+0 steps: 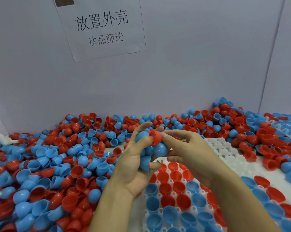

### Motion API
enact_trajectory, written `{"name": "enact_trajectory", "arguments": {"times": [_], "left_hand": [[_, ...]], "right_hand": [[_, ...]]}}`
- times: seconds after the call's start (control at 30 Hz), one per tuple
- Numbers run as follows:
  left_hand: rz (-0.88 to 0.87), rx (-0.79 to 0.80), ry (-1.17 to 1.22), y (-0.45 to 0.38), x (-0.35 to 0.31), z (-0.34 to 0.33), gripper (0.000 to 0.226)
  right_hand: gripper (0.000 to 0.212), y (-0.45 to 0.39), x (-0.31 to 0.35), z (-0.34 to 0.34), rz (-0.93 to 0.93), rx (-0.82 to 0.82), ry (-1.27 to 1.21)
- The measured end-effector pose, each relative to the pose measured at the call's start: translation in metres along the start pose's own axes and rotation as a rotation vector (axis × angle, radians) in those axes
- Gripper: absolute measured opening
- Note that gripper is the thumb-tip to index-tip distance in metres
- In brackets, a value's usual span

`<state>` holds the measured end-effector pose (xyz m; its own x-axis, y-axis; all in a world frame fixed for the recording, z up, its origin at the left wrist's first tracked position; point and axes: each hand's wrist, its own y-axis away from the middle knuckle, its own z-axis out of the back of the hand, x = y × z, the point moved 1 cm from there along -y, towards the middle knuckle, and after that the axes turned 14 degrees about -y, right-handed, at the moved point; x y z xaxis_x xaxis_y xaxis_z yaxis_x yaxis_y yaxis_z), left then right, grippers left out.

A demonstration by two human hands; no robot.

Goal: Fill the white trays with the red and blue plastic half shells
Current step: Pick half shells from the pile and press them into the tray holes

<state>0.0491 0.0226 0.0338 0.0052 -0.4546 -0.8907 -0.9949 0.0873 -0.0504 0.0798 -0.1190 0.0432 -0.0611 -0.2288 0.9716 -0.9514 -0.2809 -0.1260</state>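
My left hand (133, 166) is raised over the table with its fingers curled round a bunch of blue half shells (159, 150). My right hand (188, 149) pinches a red half shell (155, 136) at the top of that bunch. Below both hands lies a white tray (225, 153); its near cups hold red and blue half shells (173, 195), its far cups are bare. A loose heap of red and blue half shells (57, 164) covers the table to the left and behind.
A grey partition wall (191, 72) with a paper sign (102, 27) closes off the back. More shells pile up at the back right (241, 128), beside another white tray (290, 136) at the right edge. A white scrap (4, 138) lies at far left.
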Motion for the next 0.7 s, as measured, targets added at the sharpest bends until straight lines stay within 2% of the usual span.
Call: {"name": "enact_trajectory", "arguments": {"times": [0.23,0.4,0.43,0.53,0.57,0.7], "left_hand": [[-0.031,-0.005,-0.042,-0.002,0.001,0.001,0.037],[-0.008,-0.066,-0.046,-0.006,0.003,0.003,0.030],[-0.002,-0.076,-0.027,-0.006,0.003,0.003,0.035],[0.026,-0.139,0.025,-0.008,0.003,0.003,0.069],[0.032,-0.166,0.028,-0.010,0.004,0.005,0.071],[0.055,-0.260,0.049,-0.014,0.009,0.011,0.045]], "right_hand": [[0.019,-0.002,-0.004,0.000,0.014,-0.038,-0.080],[0.017,-0.003,-0.007,0.000,-0.003,-0.031,-0.200],[0.015,-0.003,-0.007,0.000,-0.014,-0.026,-0.233],[0.016,-0.003,-0.007,0.001,-0.028,-0.027,-0.272],[0.018,-0.003,-0.006,0.001,-0.024,-0.036,-0.273],[0.016,-0.003,-0.004,0.001,0.003,-0.064,-0.260]]}}
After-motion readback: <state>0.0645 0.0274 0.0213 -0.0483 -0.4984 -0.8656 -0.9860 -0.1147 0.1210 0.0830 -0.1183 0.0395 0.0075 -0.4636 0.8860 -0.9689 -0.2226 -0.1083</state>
